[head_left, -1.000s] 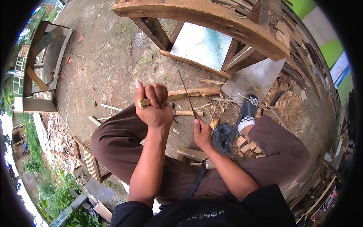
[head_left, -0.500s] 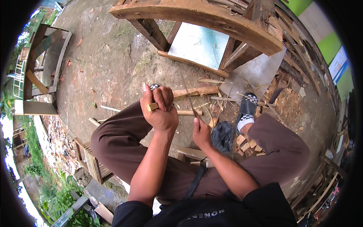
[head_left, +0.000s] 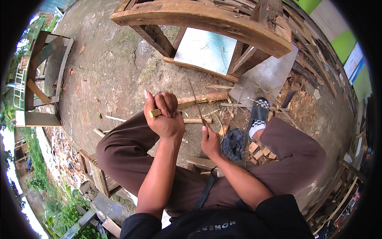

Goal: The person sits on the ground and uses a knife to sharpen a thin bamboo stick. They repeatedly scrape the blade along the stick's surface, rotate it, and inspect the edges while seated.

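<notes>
My left hand [head_left: 165, 115] is closed in a fist around a short wooden stick [head_left: 154, 113], whose squared, pale end pokes out beside the thumb. The rest of that stick is hidden by my fingers. My right hand [head_left: 211, 142] grips a knife with a long thin blade [head_left: 195, 95], its thumb pressed along the base and the tip pointing up and away. The handle is mostly covered by the palm. Blade and stick are apart. Beyond my hands, a thicker wooden piece [head_left: 205, 99] and a thinner stick [head_left: 197, 120] lie on the ground.
A black plastic bag [head_left: 232, 144] and several small wood blocks [head_left: 259, 151] lie near my sandalled foot [head_left: 259, 113]. A heavy wooden frame [head_left: 207, 18] stands ahead, with a metal sheet [head_left: 266, 73] beside it. Scrap timber [head_left: 314, 55] is piled at the right.
The knife blade has swung so its tip points farther up and away, and more of its length shows. My left hand keeps its grip on the stick.
</notes>
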The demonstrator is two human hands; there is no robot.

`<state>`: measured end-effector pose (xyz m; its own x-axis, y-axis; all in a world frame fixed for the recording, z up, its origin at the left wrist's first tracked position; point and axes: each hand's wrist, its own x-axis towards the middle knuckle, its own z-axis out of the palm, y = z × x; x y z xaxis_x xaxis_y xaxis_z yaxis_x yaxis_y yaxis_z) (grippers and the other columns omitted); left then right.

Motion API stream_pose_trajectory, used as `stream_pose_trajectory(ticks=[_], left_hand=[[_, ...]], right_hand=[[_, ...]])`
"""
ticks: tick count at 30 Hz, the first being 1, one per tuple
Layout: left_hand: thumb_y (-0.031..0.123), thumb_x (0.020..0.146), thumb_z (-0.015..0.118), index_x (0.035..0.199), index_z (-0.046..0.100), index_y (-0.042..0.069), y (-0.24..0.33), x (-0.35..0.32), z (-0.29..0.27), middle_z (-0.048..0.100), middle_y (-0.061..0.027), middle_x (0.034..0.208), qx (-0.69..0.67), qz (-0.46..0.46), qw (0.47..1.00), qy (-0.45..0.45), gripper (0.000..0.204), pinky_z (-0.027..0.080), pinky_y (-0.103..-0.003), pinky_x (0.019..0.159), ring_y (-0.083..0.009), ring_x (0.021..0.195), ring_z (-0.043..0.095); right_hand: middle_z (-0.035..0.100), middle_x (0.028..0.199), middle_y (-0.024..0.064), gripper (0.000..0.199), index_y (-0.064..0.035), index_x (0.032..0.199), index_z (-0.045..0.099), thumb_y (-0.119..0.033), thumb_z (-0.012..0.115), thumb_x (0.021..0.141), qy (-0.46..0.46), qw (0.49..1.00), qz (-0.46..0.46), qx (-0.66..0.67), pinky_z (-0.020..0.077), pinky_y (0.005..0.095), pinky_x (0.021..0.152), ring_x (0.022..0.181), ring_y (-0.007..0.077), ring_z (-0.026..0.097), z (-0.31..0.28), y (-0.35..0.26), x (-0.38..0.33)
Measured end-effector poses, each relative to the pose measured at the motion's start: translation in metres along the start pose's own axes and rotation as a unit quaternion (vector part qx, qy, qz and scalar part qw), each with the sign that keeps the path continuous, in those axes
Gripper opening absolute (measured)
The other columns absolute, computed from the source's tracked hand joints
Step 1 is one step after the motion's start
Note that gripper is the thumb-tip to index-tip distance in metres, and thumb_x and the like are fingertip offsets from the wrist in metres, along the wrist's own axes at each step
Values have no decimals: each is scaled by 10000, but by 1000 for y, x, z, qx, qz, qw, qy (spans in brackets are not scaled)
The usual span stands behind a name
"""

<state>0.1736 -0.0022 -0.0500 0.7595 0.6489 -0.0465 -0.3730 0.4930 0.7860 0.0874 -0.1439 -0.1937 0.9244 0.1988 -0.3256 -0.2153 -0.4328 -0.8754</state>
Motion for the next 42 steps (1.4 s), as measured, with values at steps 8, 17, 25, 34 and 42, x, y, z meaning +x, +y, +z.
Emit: stream_pose_trajectory(ticks=[8,17,25,34,42], left_hand=[[333,1088,329,485,301,143,-1,-1,-2,249,1,454,-12,5,1000,6,633,184,-312,484,-127,454,198],[325,1090,339,489,296,135,-4,-9,7,251,4,458,-7,0,1000,5,632,183,-311,486,-122,464,207],[324,1089,332,490,283,140,-7,-6,5,238,7,461,-5,11,1000,20,629,175,-308,478,-118,456,187],[354,1092,306,496,292,153,-2,-4,2,240,4,464,12,19,999,25,629,200,-299,491,-128,472,207],[347,1102,290,505,319,145,-2,-6,5,262,1,465,18,27,999,29,631,230,-283,496,-126,473,223]], right_hand=[[647,780,276,392,-81,1364,564,-274,419,1055,-50,988,129,-62,490,524,654,789,441,673,-5,15,4],[657,788,271,389,-68,1319,587,-297,411,1059,-33,982,153,-108,495,529,650,781,454,663,3,42,4],[609,705,260,422,-44,1352,575,-301,414,1058,-6,998,-20,55,477,482,625,697,440,651,6,11,-4],[598,742,288,398,-58,1314,596,-307,422,1056,-59,996,61,34,473,489,643,736,469,635,1,7,2],[603,690,274,391,-61,1296,611,-305,425,1055,-51,988,144,-23,470,495,609,699,457,652,-1,27,10]])
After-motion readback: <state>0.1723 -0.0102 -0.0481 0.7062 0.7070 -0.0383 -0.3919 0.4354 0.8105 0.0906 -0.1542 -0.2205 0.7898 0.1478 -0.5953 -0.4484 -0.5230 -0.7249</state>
